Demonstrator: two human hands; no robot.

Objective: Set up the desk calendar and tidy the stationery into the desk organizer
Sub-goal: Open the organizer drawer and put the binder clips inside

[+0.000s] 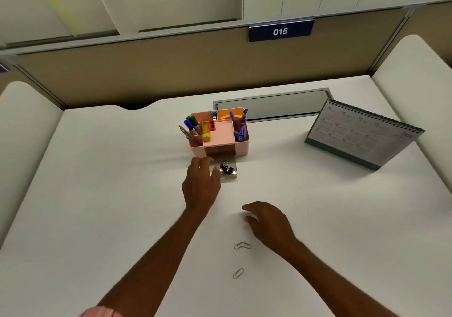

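The left hand (201,184) is resting open on the clear drawer (227,170), gripping nothing. The right hand (266,221) is hovering loosely curled and empty; flat paper clips (242,245) risk slipping when pinched.

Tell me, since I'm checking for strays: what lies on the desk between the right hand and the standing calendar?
Nothing: in the head view, the white desk is bare between the right hand and the calendar. The loose paper clips lie nearer the person.

Pink desk organizer (219,131) mid-desk with pens, clear drawer (228,170) pulled out holding black binder clips (227,168), left hand (201,187) at drawer's left edge, right hand (269,221) nearer, paper clips (242,245) beside it, desk calendar (362,136) standing far right.
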